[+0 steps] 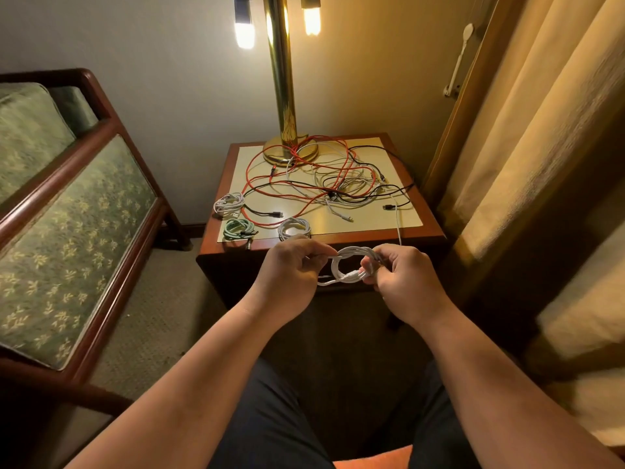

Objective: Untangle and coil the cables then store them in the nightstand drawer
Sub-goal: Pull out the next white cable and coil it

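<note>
A white cable coil [350, 262] hangs in the air in front of the nightstand [429, 233]. My left hand [294, 269] pinches its left side and loose end. My right hand [402, 279] grips its right side. On the nightstand top lies a tangle of red [297, 206], black [402, 189] and white [338, 211] cables. Three finished coils sit near the front left edge: a white coil [230, 203], a green coil [238, 228] and another white coil [294, 228]. The drawer front is hidden in shadow behind my hands.
A brass lamp [287, 143] stands at the back of the nightstand, with cables looped round its base. A green upholstered chair with a wooden frame [77, 204] stands to the left. Yellow curtains [527, 130] hang at the right. Carpet [162, 316] lies between chair and nightstand.
</note>
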`<state>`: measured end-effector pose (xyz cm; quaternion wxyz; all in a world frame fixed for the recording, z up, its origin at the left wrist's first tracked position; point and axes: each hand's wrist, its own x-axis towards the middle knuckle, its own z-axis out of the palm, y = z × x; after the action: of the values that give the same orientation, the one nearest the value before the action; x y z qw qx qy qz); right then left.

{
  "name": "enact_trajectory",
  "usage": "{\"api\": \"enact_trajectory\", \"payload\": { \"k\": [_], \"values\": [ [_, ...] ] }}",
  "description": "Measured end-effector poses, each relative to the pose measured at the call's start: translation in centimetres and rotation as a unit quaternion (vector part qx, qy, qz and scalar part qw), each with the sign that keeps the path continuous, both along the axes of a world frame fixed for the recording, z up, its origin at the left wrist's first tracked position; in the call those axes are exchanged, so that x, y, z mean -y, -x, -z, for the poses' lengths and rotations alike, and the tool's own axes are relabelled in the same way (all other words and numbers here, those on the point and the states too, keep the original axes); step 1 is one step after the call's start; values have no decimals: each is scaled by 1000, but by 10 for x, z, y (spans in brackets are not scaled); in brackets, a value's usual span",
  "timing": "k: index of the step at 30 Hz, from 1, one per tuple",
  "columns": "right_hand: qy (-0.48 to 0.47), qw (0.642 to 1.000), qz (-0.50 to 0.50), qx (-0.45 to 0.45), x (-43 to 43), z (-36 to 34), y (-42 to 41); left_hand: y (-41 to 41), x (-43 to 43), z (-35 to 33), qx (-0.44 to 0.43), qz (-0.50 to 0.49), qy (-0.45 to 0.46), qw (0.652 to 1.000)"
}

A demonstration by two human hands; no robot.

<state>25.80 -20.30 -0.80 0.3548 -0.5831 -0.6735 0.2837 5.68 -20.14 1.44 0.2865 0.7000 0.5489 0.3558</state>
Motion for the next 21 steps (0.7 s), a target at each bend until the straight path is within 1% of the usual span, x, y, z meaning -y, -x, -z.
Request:
{"api": "enact_trajectory", "payload": {
  "k": [3, 5, 8, 11, 13, 14, 15, 16, 18, 19, 21],
  "values": [
    [10, 999, -1, -33, 0, -1, -1, 1, -1, -1, -8, 0, -14, 1000],
    [43, 996, -6, -83, 1, -4, -1, 3, -1, 0, -31, -5, -48, 998],
    [111, 979, -29, -166, 4, -10, 1, 5, -4, 4, -74, -30, -111, 991],
    [156, 959, -44, -234, 10, -13, 4, 7, -7, 15, -121, -46, -166, 978],
    [166, 953, -56, -249, 13, -12, 8, 8, -7, 21, -138, -53, -182, 972],
    [167, 952, -62, -251, 15, -12, 10, 7, -6, 23, -129, -56, -180, 974],
    [167, 950, -67, -253, 16, -11, 12, 6, -6, 26, -104, -60, -161, 980],
    [166, 949, -68, -259, 16, -12, 13, 5, -5, 26, -62, -69, -119, 989],
    [164, 945, -64, -276, 18, -12, 15, 3, -4, 27, 54, -91, 3, 994],
    [163, 942, -59, -286, 18, -12, 16, 2, -4, 27, 114, -99, 57, 987],
    [160, 936, -49, -310, 20, -12, 18, -3, -1, 22, 209, -104, 137, 963]
  ]
}}
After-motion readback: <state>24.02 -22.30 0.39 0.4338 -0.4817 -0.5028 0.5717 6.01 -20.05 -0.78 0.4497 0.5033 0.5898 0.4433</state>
